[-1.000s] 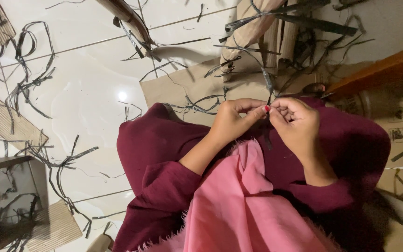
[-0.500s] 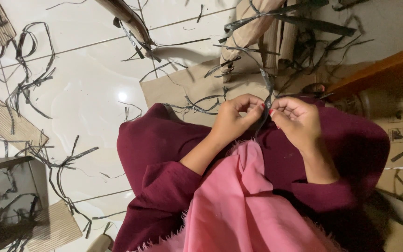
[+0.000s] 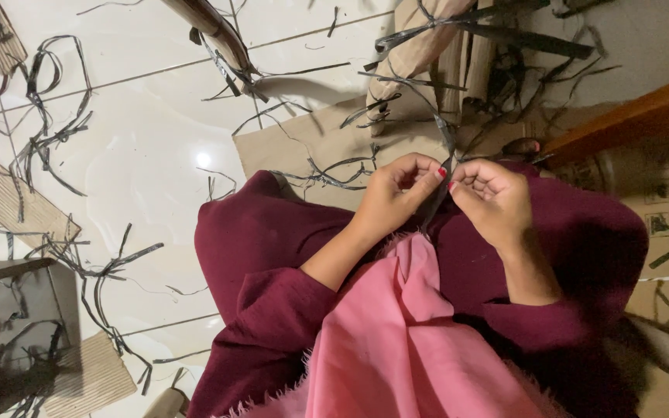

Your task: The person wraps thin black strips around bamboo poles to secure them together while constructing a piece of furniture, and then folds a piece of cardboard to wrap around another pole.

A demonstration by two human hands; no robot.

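Pink scarf [image 3: 404, 348]: soft cloth draped nearest the camera, over a maroon garment [image 3: 272, 263].
Left hand [image 3: 396, 190]: fingers pinched shut on the dark strip, close beside the other hand.
Right hand [image 3: 493, 193]: fingertips clamped on the same strip, just across from the left.
Dark strip [image 3: 447, 147]: thin, flat, rising from between both hands toward the bundle beyond.
Handling: likely light, limp and slick; best pinched near its end.
Cardboard sheet [image 3: 296, 143]: flat on the floor beyond the lap.
Tiled floor [image 3: 141, 139]: glossy, strewn with loose strips.

Left hand [image 3: 396, 190] and right hand [image 3: 491, 195] close together, fingers pinched, forearms angled inward
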